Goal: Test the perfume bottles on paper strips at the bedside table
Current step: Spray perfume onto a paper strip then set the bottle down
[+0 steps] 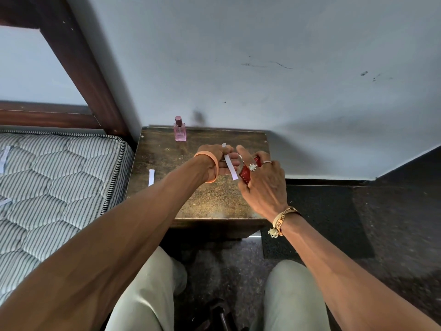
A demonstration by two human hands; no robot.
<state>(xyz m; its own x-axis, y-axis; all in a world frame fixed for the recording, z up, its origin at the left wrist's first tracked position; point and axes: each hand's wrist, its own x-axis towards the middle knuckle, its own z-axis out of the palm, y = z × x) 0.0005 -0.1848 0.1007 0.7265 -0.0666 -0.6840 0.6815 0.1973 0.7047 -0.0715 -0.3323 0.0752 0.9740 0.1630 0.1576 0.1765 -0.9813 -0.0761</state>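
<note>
The mattress (59, 187) is lying at the left of the frame, and the worktop (202, 199) is standing in the centre against the wall. Above it, my left grip (218, 161) is pinching a paper strip (231, 168), slanting it towards the red bottle (245, 174). My right grip (265, 182) is clasping that bottle just beside the strip, forefinger lifted, probably to press the sprayer. The pink bottle (180, 130) is standing at the worktop's far edge, out of the way. A spare strip (151, 177) is lying near its left edge.
</note>
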